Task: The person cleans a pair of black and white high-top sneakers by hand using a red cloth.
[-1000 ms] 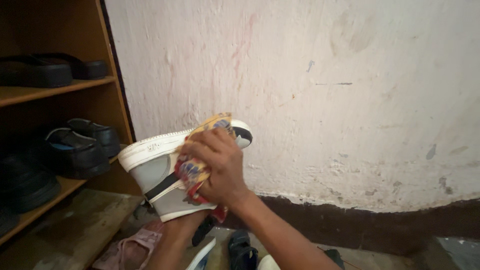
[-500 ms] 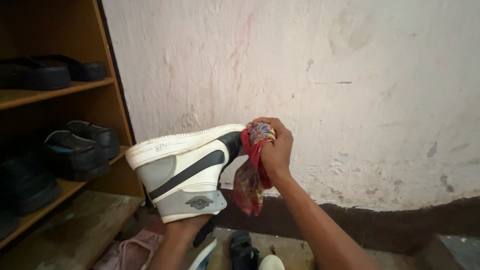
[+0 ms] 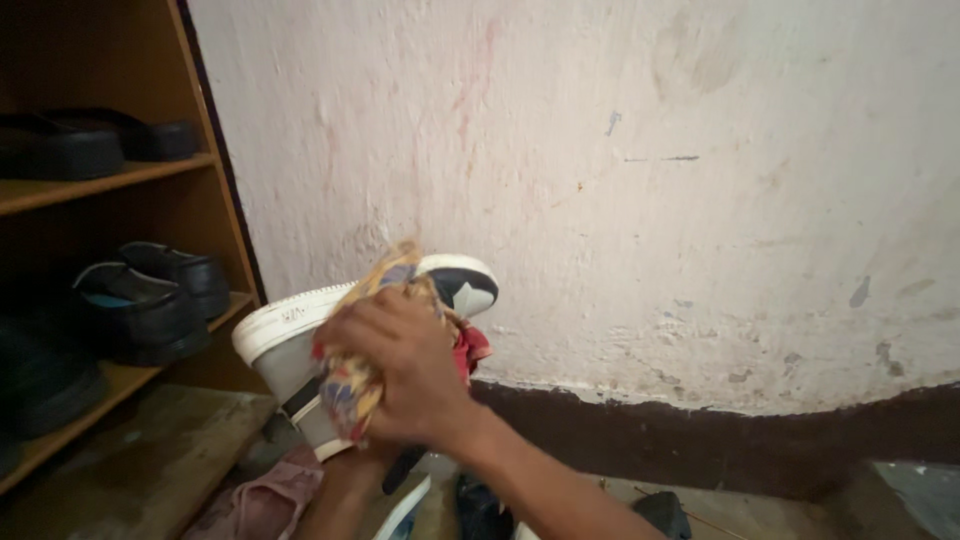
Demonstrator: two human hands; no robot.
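Pale, scuffed wall (image 3: 700,200) fills most of the view, with a dark painted band along its foot. At far left, a wooden shoe rack (image 3: 110,180) carries black shoes (image 3: 140,295) on its shelves; the shoes look untouched. Below, the floor (image 3: 150,470) has loose footwear lying about, a pink sandal (image 3: 265,495) among it.

Centre: a white, grey and black high-top sneaker (image 3: 290,335) is held up sideways in the air in front of the wall, sole edge uppermost, toe pointing right. The left hand is hidden under the shoe; only the forearm shows, so I cannot tell how its fingers sit. The right hand (image 3: 395,365) presses a bunched red and yellow patterned cloth (image 3: 350,385) flat against the shoe's side panel, fingers (image 3: 345,320) curled shut on the cloth.

Progress judgement: wiping looks mid-way. The sole edge and the toe cap that show look fairly clean; the side under the cloth is covered, so its state is unclear. The shoe's far side is not visible, and the footwear on the floor seems undone.
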